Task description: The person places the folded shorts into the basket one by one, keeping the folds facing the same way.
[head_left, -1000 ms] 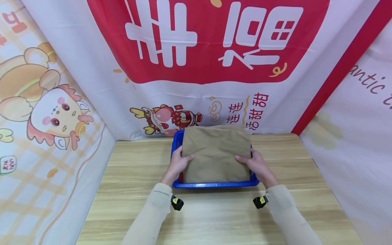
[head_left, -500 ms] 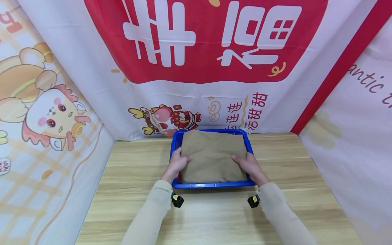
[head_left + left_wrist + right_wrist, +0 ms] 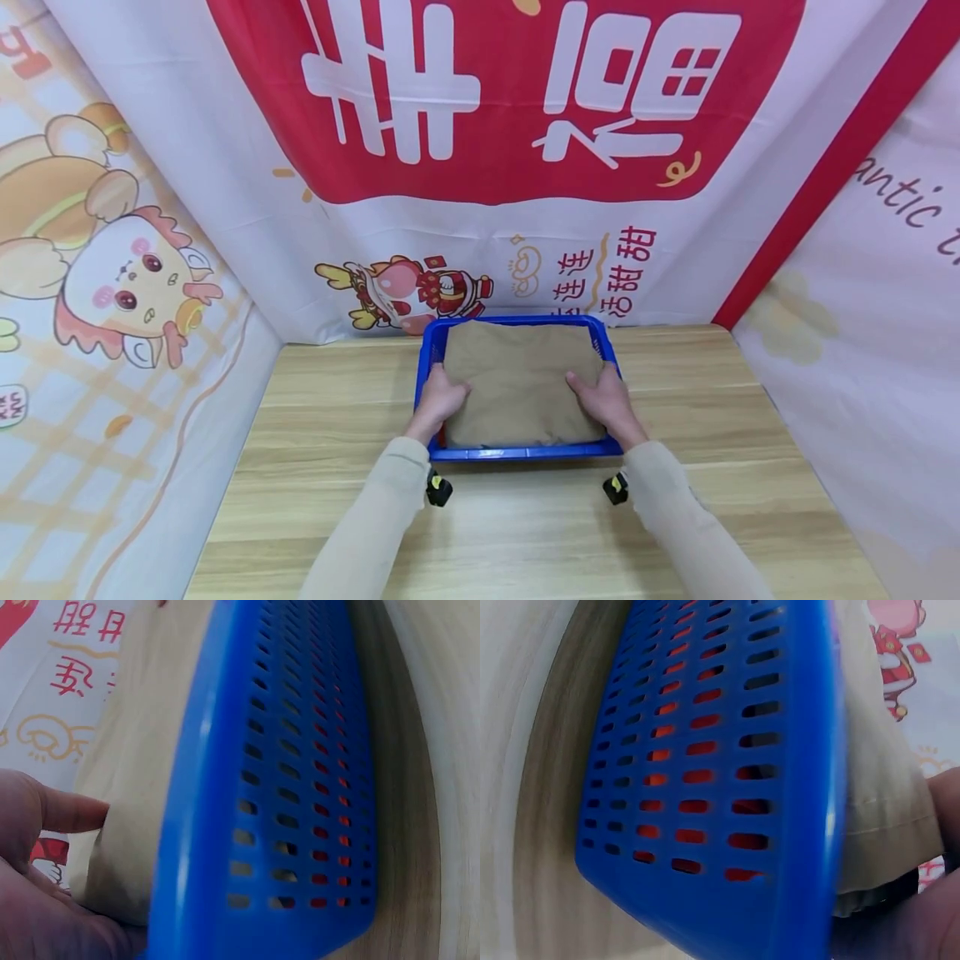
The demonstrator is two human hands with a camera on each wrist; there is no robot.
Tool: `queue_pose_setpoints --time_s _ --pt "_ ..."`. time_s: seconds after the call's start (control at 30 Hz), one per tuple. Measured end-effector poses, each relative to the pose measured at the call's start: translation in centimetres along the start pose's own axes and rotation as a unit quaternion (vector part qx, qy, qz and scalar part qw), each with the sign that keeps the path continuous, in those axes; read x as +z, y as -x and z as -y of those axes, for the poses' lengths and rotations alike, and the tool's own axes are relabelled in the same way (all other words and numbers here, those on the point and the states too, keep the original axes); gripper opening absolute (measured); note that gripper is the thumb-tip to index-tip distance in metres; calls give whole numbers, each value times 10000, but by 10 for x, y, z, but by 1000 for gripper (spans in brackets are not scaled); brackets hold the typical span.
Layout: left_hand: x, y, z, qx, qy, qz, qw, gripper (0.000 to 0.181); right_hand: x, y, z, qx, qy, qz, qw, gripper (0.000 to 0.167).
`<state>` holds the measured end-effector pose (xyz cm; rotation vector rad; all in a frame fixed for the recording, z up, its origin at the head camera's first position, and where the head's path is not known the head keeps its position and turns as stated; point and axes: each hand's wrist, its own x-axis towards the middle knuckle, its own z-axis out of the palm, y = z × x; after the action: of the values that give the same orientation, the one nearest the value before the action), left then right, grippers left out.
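A folded khaki cloth point(image 3: 525, 387), perhaps a garment, lies in a blue plastic basket point(image 3: 517, 453) on the table. My left hand point(image 3: 442, 396) grips its left edge, thumb on top. On the opposite edge my right hand point(image 3: 606, 400) holds it the same way, the thumb pointing inward. The left wrist view has the left thumb pressing the cloth's side point(image 3: 142, 765) above the basket's rim. Most of the fingers are hidden in the head view. Something red point(image 3: 697, 776) shows through the basket's slots in the right wrist view, under the cloth.
The basket stands at the back of a wood-grain table point(image 3: 517, 533), close to a printed white and red curtain point(image 3: 495, 150). More printed cloth hangs along the left point(image 3: 120, 467) and right point(image 3: 862, 333) sides.
The cloth has come down and slightly left into the basket, uncovering the basket's far and right rims. My right hand has shifted left with it; the left hand has moved little.
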<state>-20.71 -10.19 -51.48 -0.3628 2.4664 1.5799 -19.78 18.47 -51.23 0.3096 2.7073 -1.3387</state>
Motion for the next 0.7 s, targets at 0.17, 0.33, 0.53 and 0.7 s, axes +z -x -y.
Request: queue_pose_setpoints --time_s 0.17,0.33,0.53,0.7 --pt "1 4 -3 683 -982 -267 9925 88 -1 8 8 -946 842 -802 9887 85" --pt "6 7 -10 1845 -2360 -502 9528 100 -2 15 16 -2069 1892 -850 9561 82" --pt "16 5 -11 2409 -4063 189 8812 116 11 11 13 -2429 2798 121 9287 85" --pt "22 3 -9 2178 -4613 470 8588 128 25 1 -1 -2160 3102 623 9237 92"
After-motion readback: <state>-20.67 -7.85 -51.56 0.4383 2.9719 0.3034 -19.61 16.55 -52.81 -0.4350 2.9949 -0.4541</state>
